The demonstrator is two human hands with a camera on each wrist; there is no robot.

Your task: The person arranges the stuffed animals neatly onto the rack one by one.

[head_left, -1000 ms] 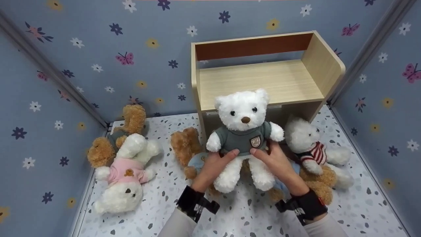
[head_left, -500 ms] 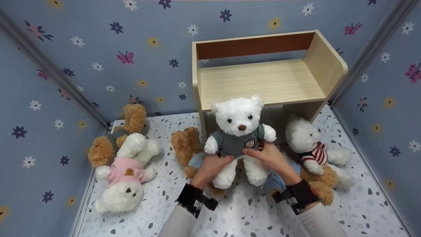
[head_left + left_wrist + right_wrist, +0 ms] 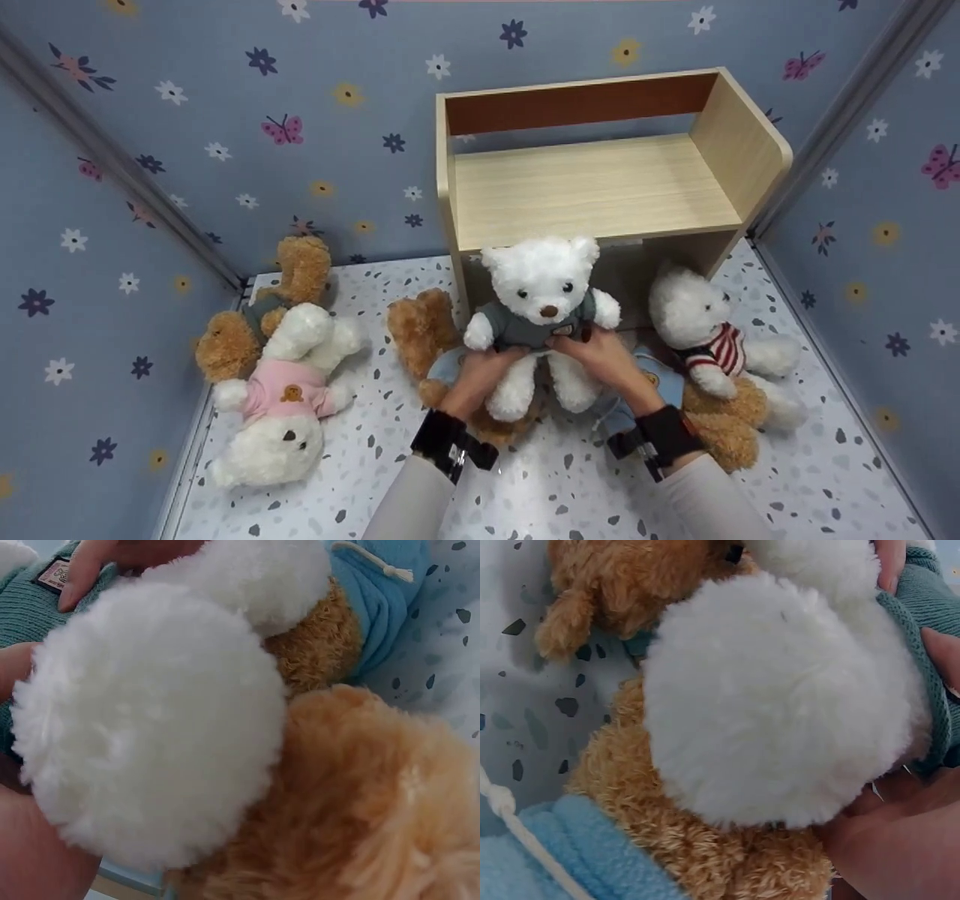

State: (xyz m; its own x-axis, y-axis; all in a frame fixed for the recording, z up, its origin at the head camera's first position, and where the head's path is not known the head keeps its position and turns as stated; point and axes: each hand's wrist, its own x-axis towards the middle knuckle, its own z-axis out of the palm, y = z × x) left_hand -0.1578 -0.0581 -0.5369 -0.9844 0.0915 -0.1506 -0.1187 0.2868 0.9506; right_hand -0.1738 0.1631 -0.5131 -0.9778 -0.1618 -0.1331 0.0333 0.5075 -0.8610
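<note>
A white teddy bear (image 3: pixel 541 281) in a dark green sweater with a crest patch faces me in front of the shelf unit. My left hand (image 3: pixel 480 375) grips its waist from the left, thumb over the sweater hem. On the other side my right hand (image 3: pixel 604 360) holds it the same way, thumb near the patch. Both wrist views are filled largely by its round white feet, one foot (image 3: pixel 150 727) on the left and another foot (image 3: pixel 772 705) on the right. Brown bears lie under and behind it, partly hidden by the hands and the white bear.
The wooden shelf unit (image 3: pixel 592 187) stands against the flowered wall. A white bear in pink (image 3: pixel 285 390) and a brown bear (image 3: pixel 232 345) lie at left. At right lie a white bear in a striped sweater (image 3: pixel 694 315) and a brown bear in light blue (image 3: pixel 724 427).
Both hands have lowered the white bear in the green sweater and brought it slightly left, so its head now sits below the shelf board's front edge. The other bears stay put.
</note>
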